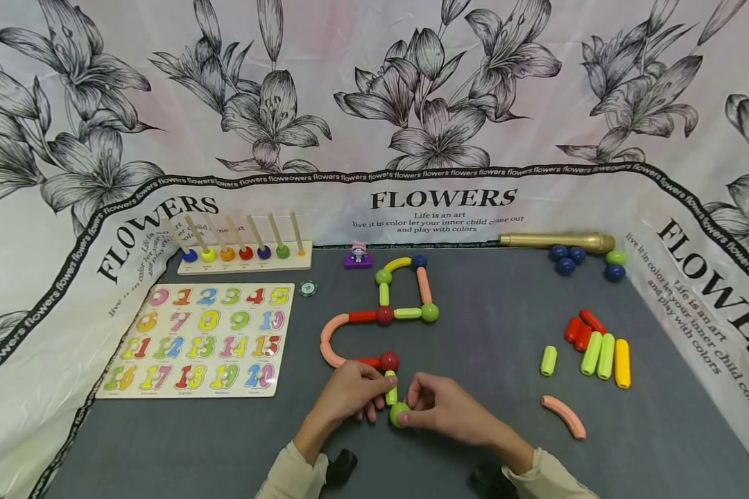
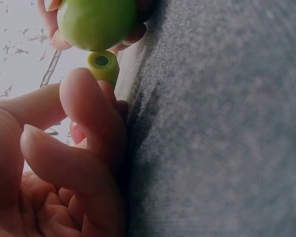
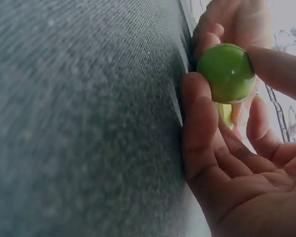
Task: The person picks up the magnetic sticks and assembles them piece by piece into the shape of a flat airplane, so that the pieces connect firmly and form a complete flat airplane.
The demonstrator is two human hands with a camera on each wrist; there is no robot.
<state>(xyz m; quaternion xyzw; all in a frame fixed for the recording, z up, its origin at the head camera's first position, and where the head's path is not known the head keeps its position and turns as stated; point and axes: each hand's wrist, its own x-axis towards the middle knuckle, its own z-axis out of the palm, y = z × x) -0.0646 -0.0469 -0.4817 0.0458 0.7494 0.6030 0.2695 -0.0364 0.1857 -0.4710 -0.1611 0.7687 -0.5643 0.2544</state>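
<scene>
My left hand (image 1: 347,393) pinches a short light-green rod (image 1: 391,389) whose far end meets a red ball (image 1: 389,361). A green ball (image 1: 399,414) sits between the thumb and fingers of my right hand (image 1: 452,410), right at the rod's near end. In the left wrist view the dark round inset in the rod's end (image 2: 102,60) shows just under the green ball (image 2: 96,22). From the red ball, a red rod (image 1: 367,362) and a pink curved rod (image 1: 327,339) lead up to a closed loop of rods and balls (image 1: 408,314).
Loose rods (image 1: 589,353) and a pink curved piece (image 1: 564,416) lie at right. Several blue balls (image 1: 564,266) and a green one rest by a gold stick (image 1: 555,240). A number board (image 1: 193,339), peg stand (image 1: 243,267), small figure (image 1: 358,256) and chip (image 1: 308,288) stand left and back.
</scene>
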